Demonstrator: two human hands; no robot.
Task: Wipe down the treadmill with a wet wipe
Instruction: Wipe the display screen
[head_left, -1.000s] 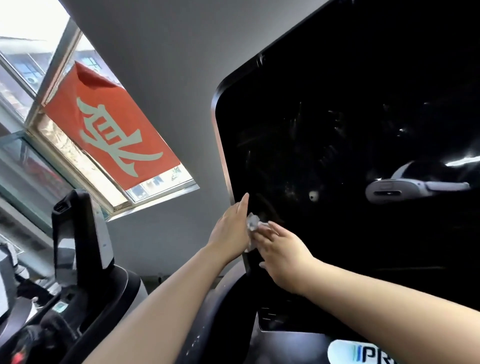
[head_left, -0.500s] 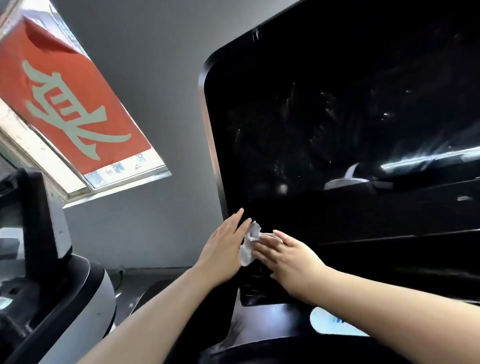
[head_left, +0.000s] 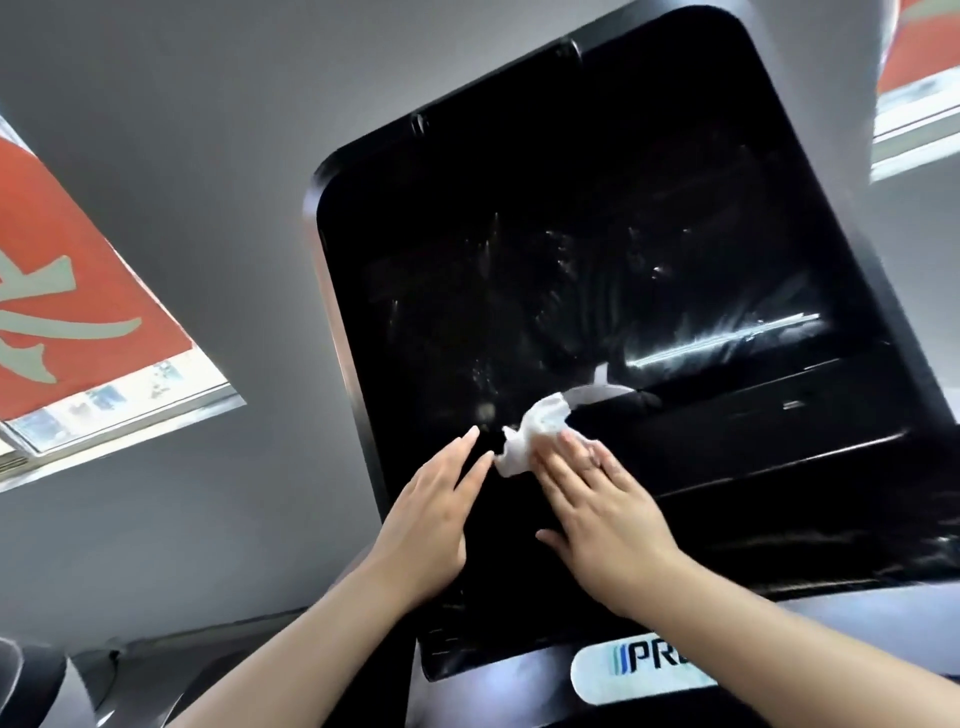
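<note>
- Pressing a crumpled white wet wipe (head_left: 529, 435) against the glossy black treadmill console screen (head_left: 597, 270), low and left of centre: right hand (head_left: 602, 512), fingers straight and flat, fingertips on the wipe.
- Resting flat on the screen just left of the wipe, holding nothing: left hand (head_left: 436, 512), fingers extended and relaxed.
- Streaked with smears across the middle of the glass.
- Hanging at a window, upper left: red banner with pale lettering (head_left: 67, 322).
</note>
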